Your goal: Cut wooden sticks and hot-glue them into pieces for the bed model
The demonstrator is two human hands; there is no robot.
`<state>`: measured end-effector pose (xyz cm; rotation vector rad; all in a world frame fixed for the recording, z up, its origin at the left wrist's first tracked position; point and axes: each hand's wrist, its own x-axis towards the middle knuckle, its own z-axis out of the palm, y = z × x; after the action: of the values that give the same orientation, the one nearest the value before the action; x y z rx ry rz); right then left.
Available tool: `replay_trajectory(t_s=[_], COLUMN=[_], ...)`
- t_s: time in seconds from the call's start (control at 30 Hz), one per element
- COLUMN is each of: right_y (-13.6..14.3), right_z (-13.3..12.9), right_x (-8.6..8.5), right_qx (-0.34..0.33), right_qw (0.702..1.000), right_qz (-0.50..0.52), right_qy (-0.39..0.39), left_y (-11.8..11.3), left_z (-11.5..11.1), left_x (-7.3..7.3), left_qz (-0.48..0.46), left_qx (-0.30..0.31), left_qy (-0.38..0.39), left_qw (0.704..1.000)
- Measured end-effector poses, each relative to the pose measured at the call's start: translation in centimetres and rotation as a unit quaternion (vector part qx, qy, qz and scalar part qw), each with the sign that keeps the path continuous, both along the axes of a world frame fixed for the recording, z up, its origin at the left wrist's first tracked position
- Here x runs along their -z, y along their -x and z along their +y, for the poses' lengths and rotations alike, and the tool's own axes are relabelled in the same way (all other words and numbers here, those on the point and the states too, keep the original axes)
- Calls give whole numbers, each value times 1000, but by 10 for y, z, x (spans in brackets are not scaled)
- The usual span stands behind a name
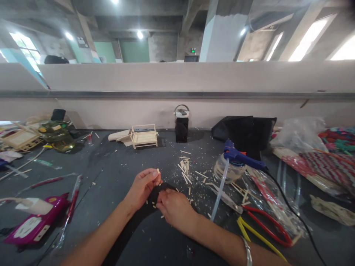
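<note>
My left hand (144,186), near the middle of the dark table, pinches a small pale wooden piece (158,171) between thumb and fingertips. Just to its right and a little lower, my right hand (177,208) has its fingers curled together, pointing down toward the tabletop; whatever they hold, if anything, is hidden. Short cut bits of wood lie around both hands. Beyond my right hand is a loose pile of thin wooden sticks (184,170). A small wooden frame model (144,137) stands farther back.
A blue glue gun (241,157) rests on a round clear container at the right, near red-and-yellow-handled pliers (269,223). A black phone (182,130) stands upright at the back. A magenta power strip (36,223) lies at the left.
</note>
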<state>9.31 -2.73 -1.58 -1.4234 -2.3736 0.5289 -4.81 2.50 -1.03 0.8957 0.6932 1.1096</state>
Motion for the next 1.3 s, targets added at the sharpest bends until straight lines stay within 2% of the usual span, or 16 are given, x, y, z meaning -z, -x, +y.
replay_trajectory(t_s=[0.17, 0.27, 0.4, 0.5, 0.6, 0.93, 1.3], right_y=[-9, -17, -26, -28, -26, -24, -24], right_z=[9, 17, 22, 21, 19, 18, 13], right_x=[-7, -17, -29, -34, -35, -30, -32], right_qx=[50, 90, 141, 156, 157, 145, 139], right_qw=[981, 948, 889, 853, 833, 827, 870], right_qz=[177, 297, 426, 488, 522, 539, 474], right_qy=[57, 73, 90, 94, 92, 70, -4], left_y=[-1, -2, -4, -5, -7, -7, -6], left_z=[-1, -2, -3, -4, -6, -7, -8], left_x=[-2, -1, 2, 3, 3, 5, 4], left_qz=[2, -8, -19, -15, -7, 7, 8], left_qx=[4, -1, 3, 18, 33, 51, 49], left_qy=[5, 20, 30, 29, 25, 10, 16], left_qw=[1000, 1000, 999, 999, 999, 999, 999])
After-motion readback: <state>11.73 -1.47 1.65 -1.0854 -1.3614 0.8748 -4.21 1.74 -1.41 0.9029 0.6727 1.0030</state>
